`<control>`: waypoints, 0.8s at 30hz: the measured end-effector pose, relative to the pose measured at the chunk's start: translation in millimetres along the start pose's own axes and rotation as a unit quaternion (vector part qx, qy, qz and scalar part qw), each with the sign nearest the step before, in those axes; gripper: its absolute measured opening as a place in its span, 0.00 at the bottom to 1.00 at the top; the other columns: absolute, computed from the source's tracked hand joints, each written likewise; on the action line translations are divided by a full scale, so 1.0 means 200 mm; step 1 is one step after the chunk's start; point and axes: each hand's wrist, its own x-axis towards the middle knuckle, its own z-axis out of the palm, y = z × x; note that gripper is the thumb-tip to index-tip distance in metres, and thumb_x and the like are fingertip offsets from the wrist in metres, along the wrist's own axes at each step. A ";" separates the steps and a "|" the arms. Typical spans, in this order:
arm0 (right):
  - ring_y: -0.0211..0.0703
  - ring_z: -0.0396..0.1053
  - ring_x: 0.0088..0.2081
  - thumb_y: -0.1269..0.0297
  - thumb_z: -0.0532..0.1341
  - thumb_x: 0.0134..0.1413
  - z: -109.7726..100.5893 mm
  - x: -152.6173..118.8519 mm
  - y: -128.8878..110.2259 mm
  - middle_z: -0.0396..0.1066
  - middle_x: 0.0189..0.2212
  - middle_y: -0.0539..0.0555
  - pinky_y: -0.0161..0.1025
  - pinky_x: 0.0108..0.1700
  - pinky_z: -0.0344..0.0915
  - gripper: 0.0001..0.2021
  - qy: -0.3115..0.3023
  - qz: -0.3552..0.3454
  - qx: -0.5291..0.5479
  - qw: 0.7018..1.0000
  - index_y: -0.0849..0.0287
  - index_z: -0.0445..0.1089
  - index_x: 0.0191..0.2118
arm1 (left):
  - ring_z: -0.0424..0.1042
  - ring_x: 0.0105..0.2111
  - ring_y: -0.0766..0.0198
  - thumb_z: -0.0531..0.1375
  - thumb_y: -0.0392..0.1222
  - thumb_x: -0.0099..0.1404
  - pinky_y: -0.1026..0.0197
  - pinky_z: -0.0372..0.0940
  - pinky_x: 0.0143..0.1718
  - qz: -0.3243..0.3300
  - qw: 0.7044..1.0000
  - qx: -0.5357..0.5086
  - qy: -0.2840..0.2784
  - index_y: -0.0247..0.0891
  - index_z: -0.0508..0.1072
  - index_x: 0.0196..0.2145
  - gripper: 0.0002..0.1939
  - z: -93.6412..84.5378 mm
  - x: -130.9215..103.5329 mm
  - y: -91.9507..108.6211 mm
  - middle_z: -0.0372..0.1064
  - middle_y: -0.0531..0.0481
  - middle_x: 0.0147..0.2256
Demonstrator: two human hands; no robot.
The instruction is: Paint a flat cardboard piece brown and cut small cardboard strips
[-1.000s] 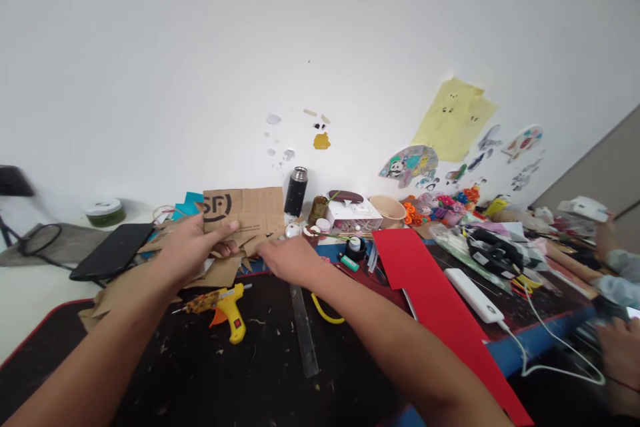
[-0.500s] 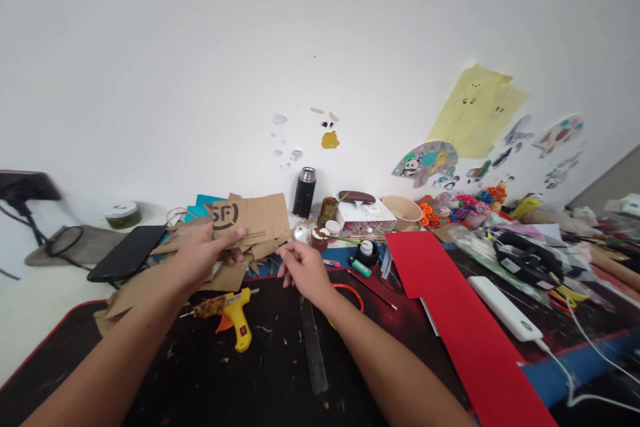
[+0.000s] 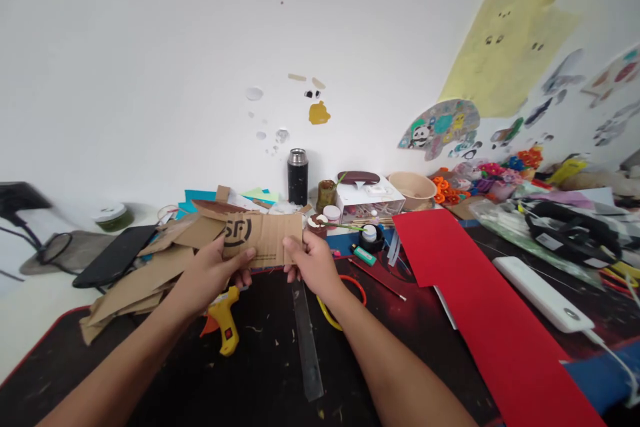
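Note:
A small brown cardboard piece with black "SF" lettering is held up over the dark mat, with vertical creases showing on it. My left hand pinches its left end, thumb in front. At its right end my right hand grips it the same way, thumb on the face. Below the left hand lies a yellow glue gun, partly covered by that hand. A clear ruler lies on the mat under the right hand. Scissors with red and yellow handles are partly hidden by my right forearm.
Stacked cardboard scraps and a black phone-like slab are on the left. A black flask and a white box stand by the wall. Red card, a green lighter and a white power strip lie right.
My right hand has moved to the cardboard's right end and taken hold of it. The cardboard has come lower and closer, away from the scrap pile. The camera view has shifted.

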 end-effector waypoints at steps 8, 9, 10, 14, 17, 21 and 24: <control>0.34 0.61 0.15 0.49 0.68 0.67 0.03 -0.03 -0.05 0.66 0.18 0.40 0.31 0.18 0.56 0.15 0.023 -0.009 -0.036 0.999 0.54 0.69 0.39 | 0.74 0.18 0.56 0.73 0.76 0.51 0.56 0.69 0.23 0.014 0.999 0.007 0.048 0.45 0.71 0.27 0.32 0.04 -0.03 0.00 0.77 0.50 0.19; 0.34 0.60 0.15 0.50 0.68 0.68 0.03 -0.04 -0.06 0.66 0.17 0.40 0.31 0.18 0.55 0.14 0.029 -0.011 -0.038 0.999 0.54 0.69 0.39 | 0.74 0.19 0.56 0.74 0.76 0.51 0.56 0.69 0.24 0.010 0.999 -0.003 0.044 0.45 0.72 0.28 0.32 0.04 -0.03 0.00 0.77 0.49 0.19; 0.34 0.60 0.15 0.49 0.68 0.67 0.03 -0.04 -0.06 0.66 0.17 0.40 0.31 0.18 0.55 0.15 0.033 -0.013 -0.037 0.999 0.54 0.69 0.38 | 0.75 0.19 0.56 0.74 0.76 0.51 0.56 0.69 0.24 0.003 0.999 -0.016 0.038 0.44 0.72 0.28 0.33 0.04 -0.04 0.00 0.78 0.48 0.19; 0.35 0.61 0.15 0.42 0.69 0.65 0.04 -0.04 -0.06 0.66 0.17 0.40 0.31 0.17 0.56 0.20 0.028 -0.024 -0.017 0.999 0.53 0.68 0.38 | 0.76 0.20 0.56 0.75 0.74 0.50 0.56 0.71 0.26 -0.029 0.999 -0.037 0.002 0.43 0.75 0.31 0.32 0.03 -0.04 0.01 0.80 0.44 0.21; 0.35 0.63 0.15 0.34 0.70 0.61 0.05 -0.04 -0.06 0.68 0.18 0.40 0.31 0.17 0.56 0.26 0.001 -0.022 0.006 1.000 0.53 0.67 0.38 | 0.75 0.20 0.56 0.77 0.69 0.49 0.55 0.71 0.26 -0.015 0.999 -0.035 0.003 0.43 0.74 0.28 0.29 0.01 -0.04 0.03 0.79 0.47 0.20; 0.36 0.68 0.15 0.27 0.70 0.57 0.05 -0.04 -0.05 0.72 0.20 0.44 0.30 0.18 0.53 0.32 -0.052 -0.001 0.036 0.998 0.53 0.65 0.37 | 0.74 0.19 0.55 0.77 0.67 0.50 0.55 0.71 0.23 0.020 0.997 -0.056 0.044 0.45 0.72 0.28 0.27 0.02 -0.05 0.05 0.76 0.51 0.18; 0.37 0.69 0.16 0.27 0.71 0.55 0.06 -0.05 -0.05 0.73 0.19 0.45 0.30 0.18 0.54 0.32 -0.053 0.019 0.040 0.998 0.54 0.66 0.37 | 0.75 0.18 0.53 0.76 0.68 0.52 0.54 0.71 0.23 0.028 0.998 -0.048 0.043 0.46 0.71 0.30 0.28 0.05 -0.06 0.05 0.75 0.51 0.17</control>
